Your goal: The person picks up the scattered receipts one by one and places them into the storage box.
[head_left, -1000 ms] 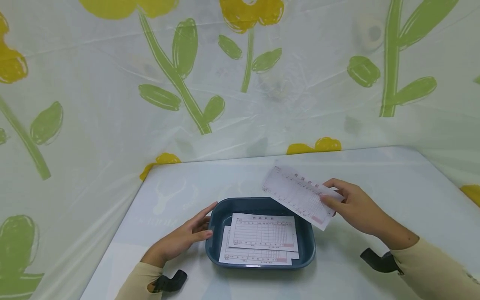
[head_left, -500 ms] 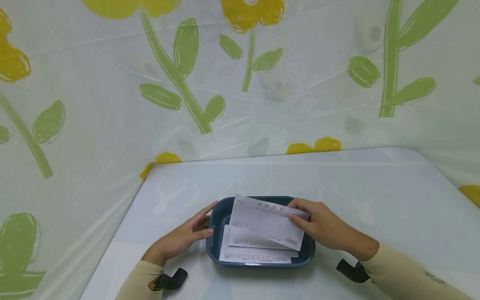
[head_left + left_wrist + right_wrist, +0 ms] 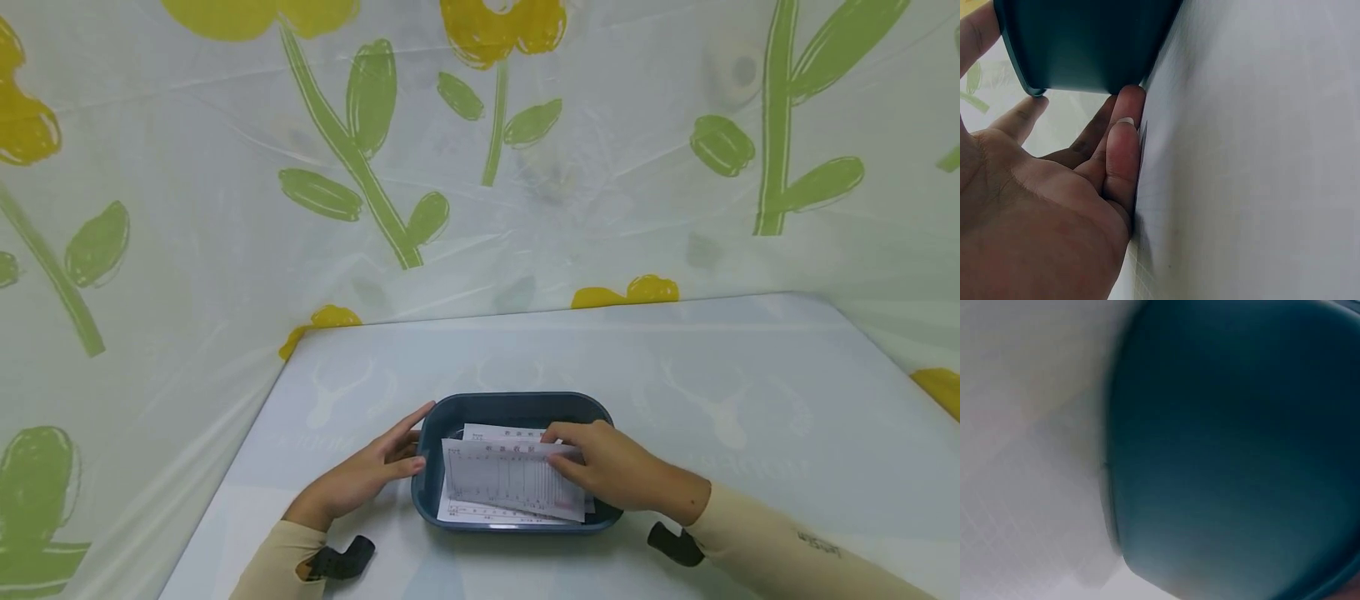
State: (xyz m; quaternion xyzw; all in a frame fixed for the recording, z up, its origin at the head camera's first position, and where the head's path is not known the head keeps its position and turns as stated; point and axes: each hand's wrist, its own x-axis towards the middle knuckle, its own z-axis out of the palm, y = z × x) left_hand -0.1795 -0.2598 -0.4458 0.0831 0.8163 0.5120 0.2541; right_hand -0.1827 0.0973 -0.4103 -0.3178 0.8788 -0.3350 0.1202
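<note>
A dark blue tray point(image 3: 510, 406) sits on the pale table point(image 3: 720, 375) and holds printed paper slips point(image 3: 502, 435). My right hand point(image 3: 600, 467) pinches one slip point(image 3: 502, 483) by its right end and holds it low over the stack inside the tray. My left hand point(image 3: 375, 471) rests on the table with straight fingers against the tray's left wall point(image 3: 1085, 44). The left wrist view shows those fingers point(image 3: 1122, 156) touching the tray's outside. The right wrist view is filled by the blurred tray wall point(image 3: 1235, 450); that hand is not seen there.
A plastic sheet with green stems and yellow flowers point(image 3: 375, 167) hangs behind and left of the table. Bare tabletop lies to the right of the tray and beyond it.
My right hand has carried the slip from above the tray's right side leftward and down onto the stack inside it. The left hand has stayed against the tray.
</note>
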